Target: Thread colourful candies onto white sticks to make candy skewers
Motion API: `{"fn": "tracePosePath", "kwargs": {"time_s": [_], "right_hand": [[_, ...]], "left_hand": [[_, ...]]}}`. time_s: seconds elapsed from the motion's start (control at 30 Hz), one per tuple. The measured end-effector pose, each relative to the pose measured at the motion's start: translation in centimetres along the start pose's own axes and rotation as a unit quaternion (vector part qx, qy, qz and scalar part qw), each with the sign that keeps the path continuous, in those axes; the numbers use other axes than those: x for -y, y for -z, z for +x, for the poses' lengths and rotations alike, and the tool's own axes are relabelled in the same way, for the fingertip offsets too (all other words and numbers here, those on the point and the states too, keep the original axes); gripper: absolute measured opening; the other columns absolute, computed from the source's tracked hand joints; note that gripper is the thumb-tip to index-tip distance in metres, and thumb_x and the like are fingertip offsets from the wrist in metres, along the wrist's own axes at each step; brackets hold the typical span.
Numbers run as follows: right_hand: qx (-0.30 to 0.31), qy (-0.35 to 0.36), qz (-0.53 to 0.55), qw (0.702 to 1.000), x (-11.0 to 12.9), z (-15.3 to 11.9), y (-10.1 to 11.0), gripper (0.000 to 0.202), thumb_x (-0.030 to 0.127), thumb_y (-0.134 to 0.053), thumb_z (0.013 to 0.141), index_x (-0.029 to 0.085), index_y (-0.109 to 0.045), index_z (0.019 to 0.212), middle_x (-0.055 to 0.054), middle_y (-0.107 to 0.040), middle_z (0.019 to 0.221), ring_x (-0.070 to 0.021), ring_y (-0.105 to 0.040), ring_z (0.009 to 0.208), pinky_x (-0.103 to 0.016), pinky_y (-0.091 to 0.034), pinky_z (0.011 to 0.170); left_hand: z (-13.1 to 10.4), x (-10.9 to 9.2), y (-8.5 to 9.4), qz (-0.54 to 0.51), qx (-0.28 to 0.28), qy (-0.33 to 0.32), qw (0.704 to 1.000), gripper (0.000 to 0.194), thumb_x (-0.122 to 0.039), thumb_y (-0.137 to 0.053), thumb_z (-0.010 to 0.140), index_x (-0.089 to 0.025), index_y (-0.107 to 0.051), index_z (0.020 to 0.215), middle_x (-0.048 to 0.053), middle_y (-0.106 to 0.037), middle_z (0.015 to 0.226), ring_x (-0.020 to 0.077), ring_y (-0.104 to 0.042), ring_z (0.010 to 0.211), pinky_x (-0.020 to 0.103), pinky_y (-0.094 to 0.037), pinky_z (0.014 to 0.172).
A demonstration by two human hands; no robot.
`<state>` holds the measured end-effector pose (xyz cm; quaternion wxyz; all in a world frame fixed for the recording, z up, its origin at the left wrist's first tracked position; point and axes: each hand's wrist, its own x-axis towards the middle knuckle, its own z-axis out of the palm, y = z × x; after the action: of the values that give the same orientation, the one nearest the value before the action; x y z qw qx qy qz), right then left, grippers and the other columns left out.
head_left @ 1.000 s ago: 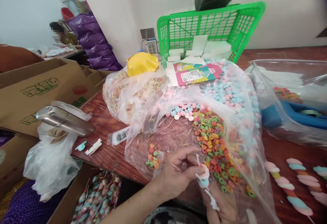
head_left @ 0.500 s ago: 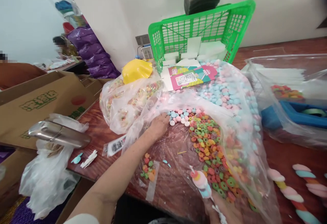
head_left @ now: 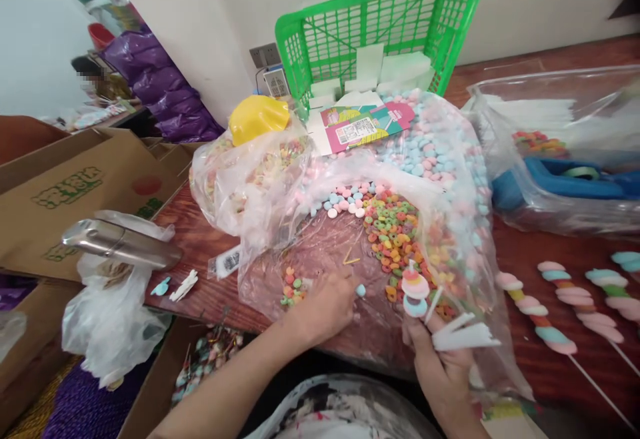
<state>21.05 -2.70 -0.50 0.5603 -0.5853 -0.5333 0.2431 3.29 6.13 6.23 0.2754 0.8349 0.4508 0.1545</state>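
My right hand (head_left: 440, 359) is closed around a candy skewer (head_left: 415, 290) and a bundle of white sticks (head_left: 465, 333). The skewer stands upright, with pink and blue pieces and red and yellow rings threaded near its tip. My left hand (head_left: 330, 307) is curled over the plastic sheet, with a small blue candy (head_left: 361, 290) at its pinched fingertips. Several ring candies (head_left: 395, 225) in mixed colours lie in a pile beyond the skewer. Pink, blue and white candies (head_left: 345, 199) spread behind them, partly under clear plastic.
Finished candy skewers (head_left: 537, 312) lie on the right. Behind the candy stand a green basket (head_left: 380, 9) and a printed carton (head_left: 360, 129). A clear bin (head_left: 550, 82) holds a blue tape dispenser (head_left: 540, 175). At left are a steel flask (head_left: 123, 244) and cardboard boxes (head_left: 75, 179).
My left hand has come back from the pink and blue candies toward my right hand. My right hand has risen into view with the skewer and sticks. The camera view has shifted.
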Motion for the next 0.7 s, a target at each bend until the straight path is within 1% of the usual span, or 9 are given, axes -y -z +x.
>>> {"fn": "tracePosePath", "kwargs": {"time_s": [0.1, 0.23, 0.33, 0.4, 0.43, 0.5, 0.6, 0.63, 0.7], "right_hand": [[0.009, 0.028, -0.001, 1.000, 0.4, 0.3, -0.3, 0.035, 0.030, -0.051, 0.093, 0.018, -0.052, 0.060, 0.003, -0.048, 0.053, -0.0102, -0.046, 0.049, -0.023, -0.038, 0.050], [0.012, 0.059, -0.009, 0.998, 0.6, 0.5, -0.3, 0.035, 0.025, -0.052, 0.092, 0.019, -0.049, 0.058, 0.004, -0.047, 0.053, -0.0094, -0.044, 0.048, -0.022, -0.037, 0.050], [0.011, 0.061, -0.014, 0.998, 0.5, 0.4, -0.3, 0.036, 0.024, -0.053, 0.091, 0.019, -0.046, 0.056, 0.004, -0.048, 0.052, -0.0092, -0.045, 0.049, -0.022, -0.037, 0.050], [0.010, 0.061, -0.018, 0.998, 0.5, 0.4, -0.3, 0.037, 0.025, -0.053, 0.091, 0.019, -0.046, 0.056, 0.004, -0.048, 0.052, -0.0097, -0.045, 0.049, -0.023, -0.037, 0.050], [0.011, 0.060, -0.020, 0.998, 0.5, 0.4, -0.3, 0.036, 0.025, -0.053, 0.091, 0.019, -0.047, 0.056, 0.003, -0.048, 0.052, -0.0100, -0.045, 0.049, -0.023, -0.037, 0.050], [0.015, 0.063, -0.024, 0.998, 0.5, 0.4, -0.3, 0.036, 0.025, -0.052, 0.091, 0.019, -0.048, 0.056, 0.003, -0.049, 0.052, -0.0104, -0.046, 0.050, -0.023, -0.037, 0.050], [0.014, 0.070, -0.031, 0.997, 0.6, 0.4, -0.3, 0.035, 0.023, -0.053, 0.090, 0.019, -0.048, 0.056, 0.003, -0.049, 0.052, -0.0101, -0.045, 0.049, -0.023, -0.037, 0.050], [0.009, 0.073, -0.034, 0.997, 0.6, 0.4, -0.3, 0.035, 0.023, -0.053, 0.090, 0.019, -0.047, 0.055, 0.003, -0.049, 0.052, -0.0099, -0.045, 0.049, -0.022, -0.037, 0.050], [-0.003, 0.072, -0.041, 0.997, 0.6, 0.5, -0.3, 0.036, 0.025, -0.054, 0.089, 0.020, -0.046, 0.054, 0.003, -0.049, 0.051, -0.0099, -0.045, 0.049, -0.022, -0.038, 0.049]], "left_hand": [[-0.8, 0.3, -1.3, 0.005, 0.007, 0.017, 1.000, 0.019, -0.016, -0.050, 0.090, -0.018, -0.065, 0.100, 0.008, -0.064, 0.096, 0.0205, -0.058, 0.089, 0.034, -0.046, 0.082], [-1.9, 1.2, -0.5, -0.017, 0.000, 0.021, 1.000, 0.024, -0.019, -0.054, 0.089, -0.018, -0.064, 0.112, 0.008, -0.062, 0.100, 0.0205, -0.058, 0.093, 0.034, -0.046, 0.084], [-2.6, 1.4, -0.1, -0.040, -0.057, 0.008, 0.998, 0.026, -0.022, -0.056, 0.089, -0.017, -0.063, 0.114, 0.008, -0.062, 0.100, 0.0190, -0.058, 0.091, 0.032, -0.047, 0.081], [-2.4, 1.2, -0.1, -0.049, -0.103, 0.000, 0.994, 0.024, -0.025, -0.056, 0.090, -0.016, -0.064, 0.111, 0.008, -0.062, 0.096, 0.0180, -0.059, 0.087, 0.031, -0.047, 0.079], [-2.0, 1.0, -0.2, -0.042, -0.111, -0.004, 0.993, 0.023, -0.026, -0.056, 0.090, -0.016, -0.065, 0.109, 0.008, -0.063, 0.095, 0.0182, -0.059, 0.086, 0.031, -0.047, 0.079], [-0.9, 0.4, -0.5, -0.001, -0.083, -0.015, 0.996, 0.020, -0.023, -0.057, 0.089, -0.017, -0.067, 0.105, 0.009, -0.063, 0.095, 0.0210, -0.059, 0.090, 0.034, -0.047, 0.083], [1.3, -0.3, -1.1, 0.070, 0.007, -0.031, 0.997, 0.019, -0.009, -0.055, 0.082, -0.016, -0.070, 0.092, 0.011, -0.064, 0.097, 0.0254, -0.058, 0.096, 0.038, -0.046, 0.087], [2.0, -0.4, -1.2, 0.074, 0.029, -0.034, 0.996, 0.021, -0.005, -0.054, 0.079, -0.015, -0.070, 0.087, 0.011, -0.065, 0.095, 0.0252, -0.059, 0.094, 0.037, -0.046, 0.086], [2.9, -0.4, -1.0, 0.049, 0.038, -0.043, 0.997, 0.024, -0.001, -0.052, 0.076, -0.016, -0.071, 0.081, 0.010, -0.066, 0.089, 0.0228, -0.060, 0.087, 0.034, -0.047, 0.082]]}}
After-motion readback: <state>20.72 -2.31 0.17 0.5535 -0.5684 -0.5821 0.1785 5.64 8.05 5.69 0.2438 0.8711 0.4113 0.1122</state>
